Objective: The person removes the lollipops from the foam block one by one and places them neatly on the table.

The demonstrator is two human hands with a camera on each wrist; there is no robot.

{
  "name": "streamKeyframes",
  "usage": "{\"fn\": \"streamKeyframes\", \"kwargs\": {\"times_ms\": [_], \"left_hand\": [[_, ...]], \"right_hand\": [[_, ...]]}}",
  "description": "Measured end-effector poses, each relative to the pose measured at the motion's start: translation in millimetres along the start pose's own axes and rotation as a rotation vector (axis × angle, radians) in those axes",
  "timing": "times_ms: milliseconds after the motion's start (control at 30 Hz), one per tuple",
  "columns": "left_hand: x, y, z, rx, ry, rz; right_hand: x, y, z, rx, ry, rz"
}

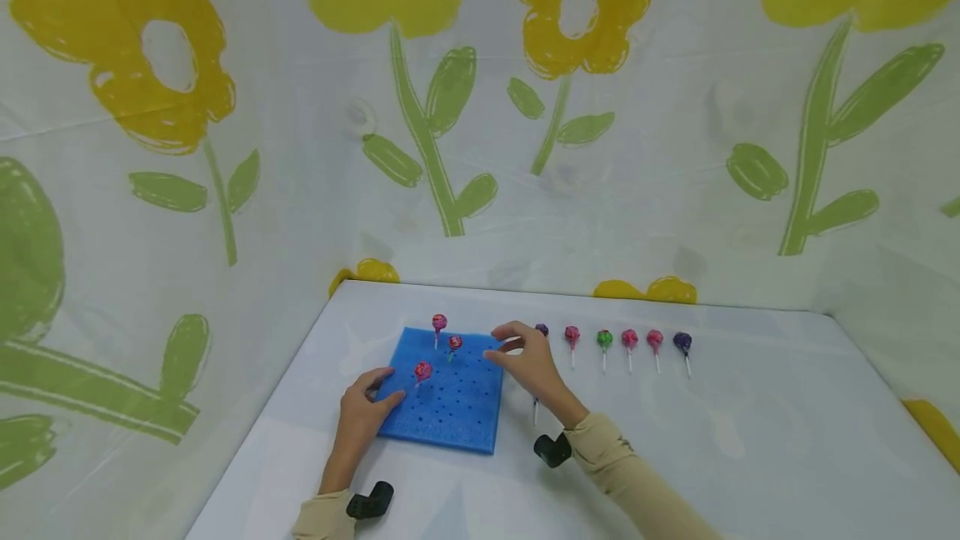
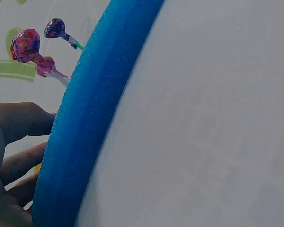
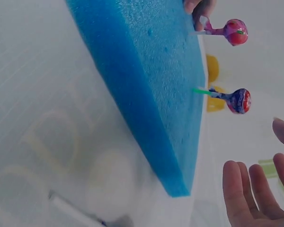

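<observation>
A blue foam block [image 1: 450, 407] dotted with small holes lies on the white table. Three wrapped lollipops stand in it: a pink one [image 1: 439, 322] at the back, a red-and-blue one [image 3: 239, 100] on a green stick, and a pinkish-red one [image 1: 423, 371] further forward. My left hand [image 1: 362, 411] rests at the block's left edge, thumb and fingers spread against it; the block hides some fingertips in the left wrist view. Above the block's right back corner, my right hand [image 1: 531, 361] hovers with thumb and fingers apart, holding nothing. The right wrist view shows its fingers [image 3: 233, 184] loosely extended.
Right of the block runs a row of lollipops: a purple one [image 1: 542, 329] partly behind the right hand, pink ones [image 1: 572, 333], a green one [image 1: 604, 338] and a dark purple one [image 1: 682, 341]. A white stick [image 1: 536, 412] lies beside the right wrist. Flower-printed cloth [image 1: 525, 223] hangs behind.
</observation>
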State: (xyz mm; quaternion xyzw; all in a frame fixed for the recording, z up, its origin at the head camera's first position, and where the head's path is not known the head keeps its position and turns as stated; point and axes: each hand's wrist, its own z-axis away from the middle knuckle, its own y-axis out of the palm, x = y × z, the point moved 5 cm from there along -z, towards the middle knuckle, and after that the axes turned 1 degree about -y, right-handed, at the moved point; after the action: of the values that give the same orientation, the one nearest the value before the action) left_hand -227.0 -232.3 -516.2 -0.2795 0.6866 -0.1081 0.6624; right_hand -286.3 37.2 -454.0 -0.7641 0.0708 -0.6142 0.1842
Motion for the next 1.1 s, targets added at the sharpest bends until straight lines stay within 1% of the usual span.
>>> {"fn": "streamKeyframes", "kwargs": {"times_ms": [300, 433, 600, 733, 900, 1100], "left_hand": [[-0.9, 1.4, 1.1, -0.012, 0.016, -0.016], [-1.3, 0.7, 0.9, -0.012, 0.01, -0.011], [-1.5, -0.6, 1.6, -0.019, 0.011, -0.008], [-1.3, -0.9, 2.5, -0.027, 0.017, -0.022], [-0.8, -0.2, 1.9, -0.035, 0.026, -0.021], [2.9, 1.0, 0.3, -0.038, 0.012, -0.02]], "right_hand": [[2.1, 20.9, -7.4, 0.025, -0.045, -0.037], [2.6, 33.4, -11.6, 0.032, -0.046, -0.047], [4.3, 50.6, -17.6, 0.032, -0.073, -0.045], [7.7, 61.8, -18.7, 0.042, -0.107, -0.089], [8.8, 70.1, -18.4, 0.029, -0.128, -0.108], [8.7, 73.9, -18.8, 0.003, -0.15, -0.109]]}}
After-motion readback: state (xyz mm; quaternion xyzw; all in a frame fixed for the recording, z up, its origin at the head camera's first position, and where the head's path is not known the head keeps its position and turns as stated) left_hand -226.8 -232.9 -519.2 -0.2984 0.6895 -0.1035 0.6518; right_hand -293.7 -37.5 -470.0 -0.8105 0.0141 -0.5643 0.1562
